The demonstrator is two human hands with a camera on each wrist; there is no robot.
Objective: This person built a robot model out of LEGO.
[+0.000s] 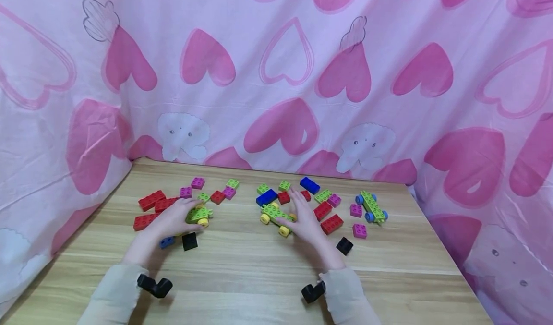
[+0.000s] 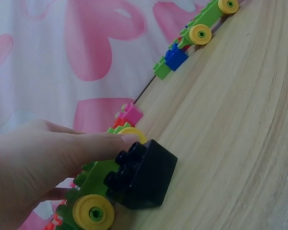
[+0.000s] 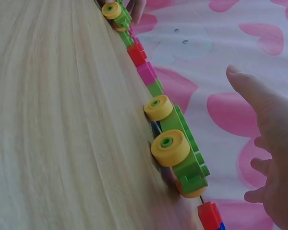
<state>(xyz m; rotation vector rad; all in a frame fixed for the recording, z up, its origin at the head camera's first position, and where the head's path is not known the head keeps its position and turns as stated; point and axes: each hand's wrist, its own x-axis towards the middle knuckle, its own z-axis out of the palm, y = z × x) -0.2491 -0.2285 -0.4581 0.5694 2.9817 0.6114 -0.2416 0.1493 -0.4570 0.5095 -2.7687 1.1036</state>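
Observation:
My left hand (image 1: pixel 173 218) grips a green wheeled toy car base (image 1: pixel 198 215) with yellow wheels, its thumb along the near side. The left wrist view shows that thumb by a wheel, behind a black brick (image 2: pixel 146 177). My right hand (image 1: pixel 306 223) hovers over a second green car base (image 1: pixel 273 212) with yellow wheels. In the right wrist view, the right hand's fingers are spread apart from this car base (image 3: pixel 185 153), which stands on its wheels. Far right stands a third green car base (image 1: pixel 372 207), with blue wheels.
Red bricks (image 1: pixel 151 200) lie left of my left hand, near a blue piece (image 1: pixel 166 242). Pink bricks (image 1: pixel 198 183), green bricks (image 1: pixel 232 184) and blue bricks (image 1: pixel 309 185) are scattered toward the back. A second black brick (image 1: pixel 344 246) lies front right. A pink heart-patterned curtain (image 1: pixel 276 75) borders the wooden table (image 1: pixel 242 277).

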